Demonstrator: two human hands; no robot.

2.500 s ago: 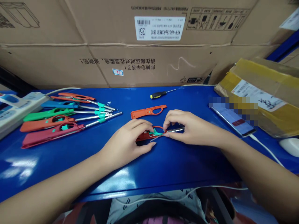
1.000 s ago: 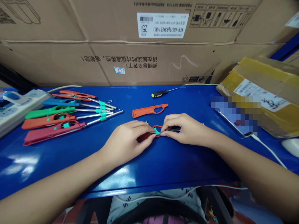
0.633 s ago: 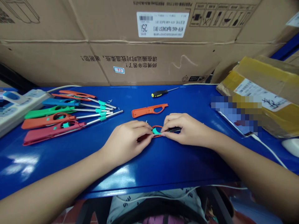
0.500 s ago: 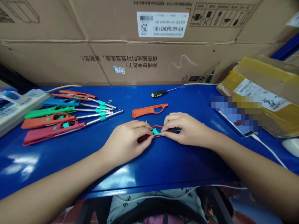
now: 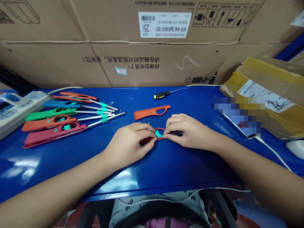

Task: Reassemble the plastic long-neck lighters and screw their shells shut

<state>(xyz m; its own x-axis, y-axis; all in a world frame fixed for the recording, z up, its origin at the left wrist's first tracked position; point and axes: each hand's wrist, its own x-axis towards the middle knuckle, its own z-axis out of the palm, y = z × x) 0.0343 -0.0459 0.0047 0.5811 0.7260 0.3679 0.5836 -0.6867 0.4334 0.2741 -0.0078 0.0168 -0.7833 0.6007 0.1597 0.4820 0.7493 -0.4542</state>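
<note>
Between my two hands lies an orange long-nosed lighter, with a green trigger showing in its ring-shaped opening. My left hand is closed around its handle end, which the fingers mostly cover. With pinched fingertips my right hand grips it just right of the ring; a dark, thin length shows under those fingers. Beyond the hands rests a loose orange handle shell, its inner side up. Farther back is a yellow and black screwdriver.
Several coloured long-nosed lighters lie fanned out on the left, beside a white power strip. At right are a phone on a white cable and a taped parcel. A large cardboard box stands along the back.
</note>
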